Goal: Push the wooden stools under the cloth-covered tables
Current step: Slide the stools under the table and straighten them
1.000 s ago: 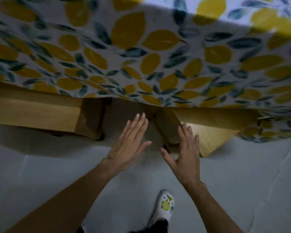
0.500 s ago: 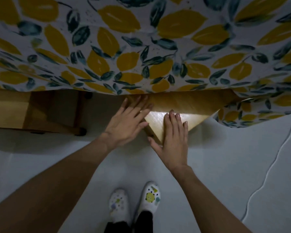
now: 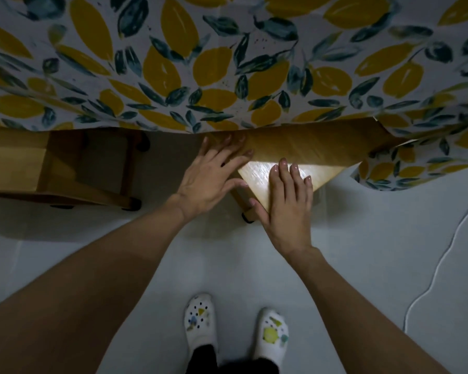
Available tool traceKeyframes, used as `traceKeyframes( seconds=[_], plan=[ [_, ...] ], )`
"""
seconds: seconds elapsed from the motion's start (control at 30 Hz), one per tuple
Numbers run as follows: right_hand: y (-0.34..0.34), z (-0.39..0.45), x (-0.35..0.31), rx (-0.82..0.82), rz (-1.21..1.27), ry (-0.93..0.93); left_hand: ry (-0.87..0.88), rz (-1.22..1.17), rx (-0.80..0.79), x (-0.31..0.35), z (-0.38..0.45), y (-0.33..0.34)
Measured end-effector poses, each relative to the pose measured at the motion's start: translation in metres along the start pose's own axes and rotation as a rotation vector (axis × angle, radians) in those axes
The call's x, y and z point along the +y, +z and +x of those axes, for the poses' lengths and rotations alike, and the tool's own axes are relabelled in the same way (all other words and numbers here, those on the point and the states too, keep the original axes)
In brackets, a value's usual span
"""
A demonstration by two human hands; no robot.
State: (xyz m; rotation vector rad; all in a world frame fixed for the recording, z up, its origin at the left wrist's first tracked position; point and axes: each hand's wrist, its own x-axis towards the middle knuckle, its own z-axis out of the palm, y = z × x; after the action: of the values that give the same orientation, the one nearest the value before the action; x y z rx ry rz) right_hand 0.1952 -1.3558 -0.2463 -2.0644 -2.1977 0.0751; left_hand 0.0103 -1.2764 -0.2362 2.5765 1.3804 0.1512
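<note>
Hands flat and spread on 1 wooden stool (image 3: 295,155) at frame centre: left hand (image 3: 211,179) on its left edge, right hand (image 3: 287,206) on the lit seat corner, neither gripping. Leaf-print tablecloth (image 3: 227,63) overhangs the stool's far half. Second stool (image 3: 25,163) sits at left, partly under the table.

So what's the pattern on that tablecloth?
The tablecloth is white with yellow lemons and dark teal leaves, seen in the head view.
</note>
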Motion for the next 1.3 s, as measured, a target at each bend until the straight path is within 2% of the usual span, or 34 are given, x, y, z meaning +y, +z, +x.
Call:
traceKeyframes(
  seconds=[0.33, 0.47, 0.67, 0.73, 0.8, 0.9, 1.03, 1.17, 1.3],
  plan=[
    [-0.004, -0.018, 0.026, -0.089, -0.077, -0.114, -0.084, -0.068, 0.039, 0.031, -0.016, 0.005],
    [-0.015, -0.039, 0.055, -0.151, -0.073, -0.229, -0.190, -0.120, 0.047, 0.077, -0.038, 0.011],
    [-0.035, -0.071, 0.126, -0.269, -0.069, -0.466, -0.375, 0.026, 0.002, 0.168, -0.066, 0.034],
    [-0.043, -0.079, 0.151, -0.325, -0.106, -0.519, -0.388, 0.041, -0.011, 0.196, -0.072, 0.038],
    [-0.052, -0.087, 0.173, -0.360, -0.128, -0.551, -0.328, 0.035, 0.004, 0.213, -0.079, 0.041],
    [-0.063, -0.101, 0.190, -0.357, -0.080, -0.514, -0.208, 0.040, 0.029, 0.209, -0.087, 0.037],
    [-0.060, -0.115, 0.155, -0.264, 0.035, -0.370, -0.289, 0.083, -0.076, 0.165, -0.093, 0.017],
    [-0.043, -0.114, 0.120, -0.262, 0.018, -0.261, -0.268, 0.111, -0.228, 0.140, -0.091, 0.016],
    [-0.037, -0.106, 0.131, -0.257, -0.060, -0.259, -0.265, 0.141, -0.224, 0.144, -0.083, 0.019]
  ],
)
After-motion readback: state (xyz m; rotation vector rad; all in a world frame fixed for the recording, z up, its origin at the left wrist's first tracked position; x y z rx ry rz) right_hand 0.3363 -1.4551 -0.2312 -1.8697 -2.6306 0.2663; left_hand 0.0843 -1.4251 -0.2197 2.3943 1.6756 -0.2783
